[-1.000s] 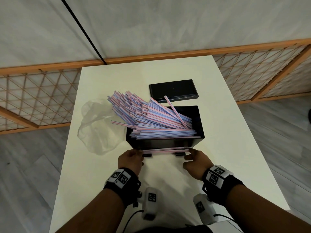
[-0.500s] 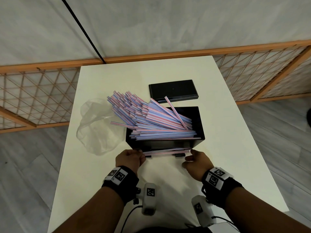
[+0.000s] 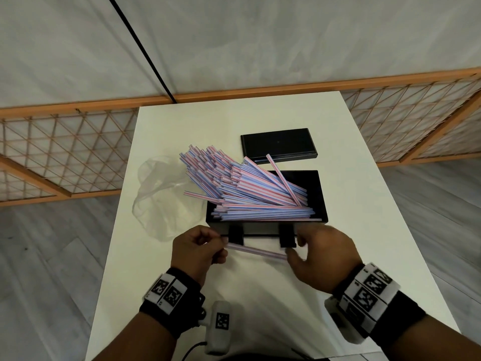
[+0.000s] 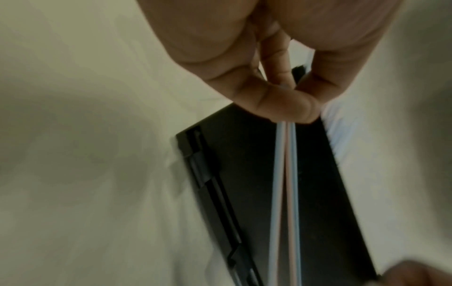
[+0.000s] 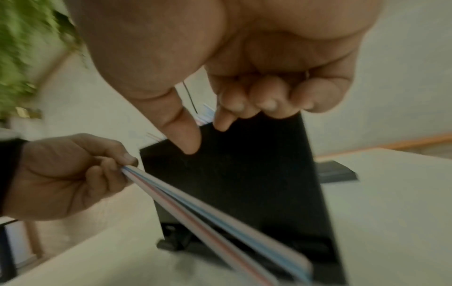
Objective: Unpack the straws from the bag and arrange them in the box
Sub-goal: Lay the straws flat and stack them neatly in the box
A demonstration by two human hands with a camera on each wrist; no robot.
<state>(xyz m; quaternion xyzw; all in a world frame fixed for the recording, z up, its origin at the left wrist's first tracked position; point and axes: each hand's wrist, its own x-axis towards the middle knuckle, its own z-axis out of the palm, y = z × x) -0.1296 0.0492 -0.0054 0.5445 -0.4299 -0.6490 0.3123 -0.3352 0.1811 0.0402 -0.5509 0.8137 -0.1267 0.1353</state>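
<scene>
A black box (image 3: 322, 199) stands mid-table, with a heap of pink-and-blue striped straws (image 3: 250, 194) in it that fans out over its left rim. In front of the box, my left hand (image 3: 200, 248) pinches the left end of a few straws (image 3: 256, 251) between thumb and fingers. The pinch shows in the left wrist view too, where the left hand (image 4: 281, 92) holds the straws (image 4: 285, 193). My right hand (image 3: 320, 256) is at their right end. The right wrist view shows the right hand (image 5: 205, 135) with thumb and index apart, the other fingers curled, gripping nothing; the straws (image 5: 208, 212) pass below it.
An empty clear plastic bag (image 3: 161, 199) lies crumpled left of the box. The black lid (image 3: 278, 144) lies flat behind it. The white table (image 3: 364, 230) is narrow, with floor on both sides and a wooden lattice fence (image 3: 65, 157) behind.
The few straws came away from the foot of the box toward me and now slant. The right hand's fingers are off their right end; the left hand keeps its pinch.
</scene>
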